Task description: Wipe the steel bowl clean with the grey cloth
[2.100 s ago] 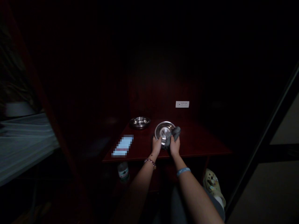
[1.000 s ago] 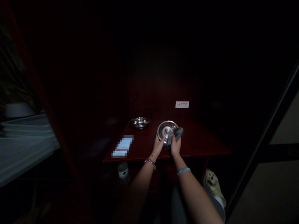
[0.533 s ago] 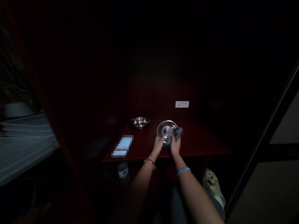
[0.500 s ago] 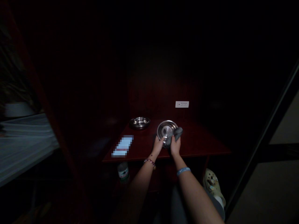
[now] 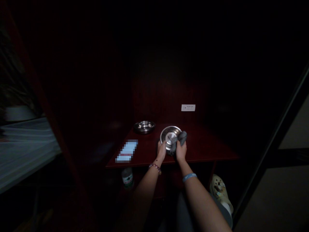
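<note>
A round steel dish is tilted up toward me above the dark red table. My left hand is closed on its near left rim. My right hand is closed on a grey cloth, which is pressed against the dish's right side. A beaded bracelet is on my left wrist and a blue band on my right.
A second steel dish lies on the table at the back left. A pale blue flat item lies near the table's left front edge. A white socket plate is on the back wall. A plastic bottle stands under the table.
The dish and both hands have shifted slightly left and toward me, and the cloth has slid along the dish's right rim.
</note>
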`<state>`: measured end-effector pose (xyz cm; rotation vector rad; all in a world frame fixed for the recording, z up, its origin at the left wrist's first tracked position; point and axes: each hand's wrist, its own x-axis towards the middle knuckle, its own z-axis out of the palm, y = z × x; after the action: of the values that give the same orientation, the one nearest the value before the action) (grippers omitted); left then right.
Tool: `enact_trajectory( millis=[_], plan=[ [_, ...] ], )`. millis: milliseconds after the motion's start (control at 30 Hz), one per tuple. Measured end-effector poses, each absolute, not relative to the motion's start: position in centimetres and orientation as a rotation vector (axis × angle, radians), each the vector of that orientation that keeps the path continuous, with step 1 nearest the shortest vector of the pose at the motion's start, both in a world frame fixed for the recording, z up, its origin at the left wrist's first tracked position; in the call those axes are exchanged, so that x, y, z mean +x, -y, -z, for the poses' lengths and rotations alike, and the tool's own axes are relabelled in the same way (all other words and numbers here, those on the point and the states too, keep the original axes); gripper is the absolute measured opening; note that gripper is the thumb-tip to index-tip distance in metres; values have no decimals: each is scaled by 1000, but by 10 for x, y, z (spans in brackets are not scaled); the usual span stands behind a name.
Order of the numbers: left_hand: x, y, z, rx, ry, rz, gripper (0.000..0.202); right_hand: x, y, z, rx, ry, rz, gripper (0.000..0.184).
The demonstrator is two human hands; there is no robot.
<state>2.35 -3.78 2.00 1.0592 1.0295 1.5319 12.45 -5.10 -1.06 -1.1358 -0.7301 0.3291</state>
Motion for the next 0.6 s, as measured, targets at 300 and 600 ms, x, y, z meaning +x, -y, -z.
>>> enact_trajectory(
  millis=[300,600],
  plan=[
    [27,34,-15,1073,-943,-1546,18,127,47,13,-1122,720,-370,41],
    [28,43,-23,1135,-843,-1506,26,126,48,10,-1076,723,-398,43]
  ],
)
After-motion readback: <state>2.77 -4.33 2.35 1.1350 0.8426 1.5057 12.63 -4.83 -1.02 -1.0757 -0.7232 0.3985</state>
